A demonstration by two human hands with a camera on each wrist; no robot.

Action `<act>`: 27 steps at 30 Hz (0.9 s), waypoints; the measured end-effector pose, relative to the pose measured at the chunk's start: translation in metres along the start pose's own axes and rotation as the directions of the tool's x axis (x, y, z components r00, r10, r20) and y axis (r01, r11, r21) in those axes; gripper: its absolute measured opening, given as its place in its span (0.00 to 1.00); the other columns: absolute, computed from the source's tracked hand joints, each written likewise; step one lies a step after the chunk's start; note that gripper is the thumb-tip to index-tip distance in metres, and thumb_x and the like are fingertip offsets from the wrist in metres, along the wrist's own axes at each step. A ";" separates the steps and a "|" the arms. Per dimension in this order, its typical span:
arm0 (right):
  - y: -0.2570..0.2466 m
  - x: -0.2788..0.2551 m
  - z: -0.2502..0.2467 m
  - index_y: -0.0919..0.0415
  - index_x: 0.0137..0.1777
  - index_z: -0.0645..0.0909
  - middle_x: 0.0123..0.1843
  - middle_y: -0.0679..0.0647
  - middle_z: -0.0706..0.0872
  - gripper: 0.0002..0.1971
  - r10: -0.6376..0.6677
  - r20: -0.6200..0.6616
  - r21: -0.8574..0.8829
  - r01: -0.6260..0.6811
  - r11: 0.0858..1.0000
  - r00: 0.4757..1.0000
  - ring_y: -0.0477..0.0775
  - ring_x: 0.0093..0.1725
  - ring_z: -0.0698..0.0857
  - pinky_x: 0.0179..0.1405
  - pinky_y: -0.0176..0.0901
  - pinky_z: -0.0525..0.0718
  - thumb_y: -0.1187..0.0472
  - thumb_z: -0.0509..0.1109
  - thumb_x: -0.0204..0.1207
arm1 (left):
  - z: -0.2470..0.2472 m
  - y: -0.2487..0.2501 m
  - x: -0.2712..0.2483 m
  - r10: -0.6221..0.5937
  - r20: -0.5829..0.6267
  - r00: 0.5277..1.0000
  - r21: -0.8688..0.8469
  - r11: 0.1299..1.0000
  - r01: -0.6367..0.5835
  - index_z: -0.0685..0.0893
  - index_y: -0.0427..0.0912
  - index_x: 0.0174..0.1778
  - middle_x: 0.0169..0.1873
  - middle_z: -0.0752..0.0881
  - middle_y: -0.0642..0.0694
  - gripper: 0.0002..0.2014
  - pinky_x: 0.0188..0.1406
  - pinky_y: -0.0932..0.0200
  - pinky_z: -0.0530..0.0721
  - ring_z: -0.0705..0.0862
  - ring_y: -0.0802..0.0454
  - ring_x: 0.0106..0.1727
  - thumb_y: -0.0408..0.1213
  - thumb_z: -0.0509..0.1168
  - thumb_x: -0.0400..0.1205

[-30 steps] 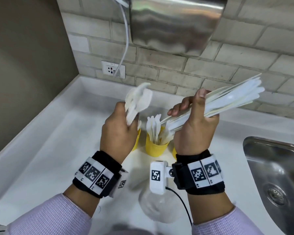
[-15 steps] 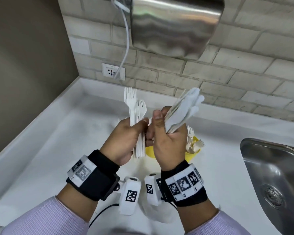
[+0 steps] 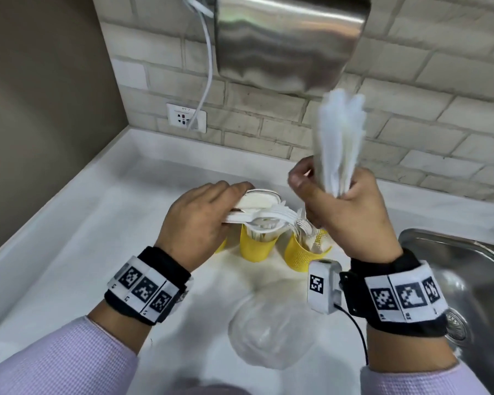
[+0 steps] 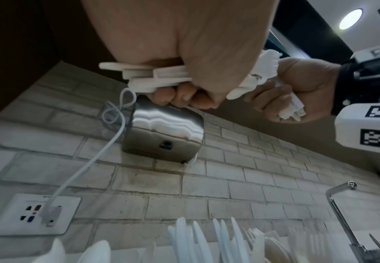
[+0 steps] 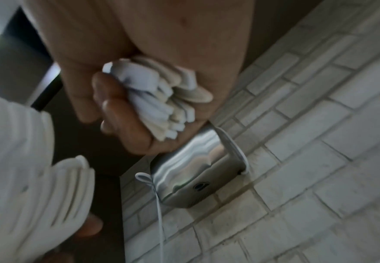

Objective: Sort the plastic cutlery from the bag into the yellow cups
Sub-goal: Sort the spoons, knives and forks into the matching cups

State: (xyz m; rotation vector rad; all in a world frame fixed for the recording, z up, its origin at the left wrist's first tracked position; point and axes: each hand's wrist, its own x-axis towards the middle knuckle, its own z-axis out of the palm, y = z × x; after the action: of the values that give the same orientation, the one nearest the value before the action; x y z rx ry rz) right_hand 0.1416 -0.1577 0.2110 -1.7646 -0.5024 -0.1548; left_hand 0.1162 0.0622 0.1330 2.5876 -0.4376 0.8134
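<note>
Left hand (image 3: 196, 220): grip clamped on a small bundle of white forks (image 3: 264, 215), held level just above the rim of the middle yellow cup (image 3: 255, 248). Right hand (image 3: 351, 215): grip clamped on a larger upright bundle of white cutlery (image 3: 338, 143), raised above the right yellow cup (image 3: 301, 256).

The head view alone shows the cups on the white worktop (image 3: 77, 243): the middle and right cups hold cutlery, and a third cup is almost wholly hidden behind the left hand. It also shows the crumpled clear plastic bag (image 3: 271, 334) lying nearer the person, and the steel sink (image 3: 468, 280) at the right edge.

The left wrist view shows the curled fingers (image 4: 184, 94) round the fork handles (image 4: 139, 76) from below, with the right hand beyond and utensil tips cut off along the bottom edge. The right wrist view shows only handle ends (image 5: 162, 99) in the fist.

The upper ends of the right-hand bundle are motion-blurred, so the kinds of utensil in it cannot be told. A steel wall unit (image 3: 288, 44) is cut off at the top.
</note>
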 end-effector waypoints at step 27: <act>0.003 0.003 0.004 0.60 0.36 0.82 0.23 0.48 0.79 0.12 -0.003 -0.086 -0.204 -0.015 0.979 0.996 0.48 0.24 0.77 0.29 0.43 0.78 0.58 0.72 0.82 | 0.000 -0.004 0.000 -0.042 -0.122 0.992 0.133 0.989 0.059 0.80 0.45 0.60 0.43 0.88 0.44 0.16 0.39 0.46 0.84 0.85 0.37 0.41 0.35 0.60 0.77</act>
State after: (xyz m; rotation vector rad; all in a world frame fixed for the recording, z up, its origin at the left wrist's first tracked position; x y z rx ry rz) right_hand 0.1453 -0.1535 0.2085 -1.9506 -0.4308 -0.2849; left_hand 0.1180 0.0655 0.1317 2.6435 -0.2891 1.0059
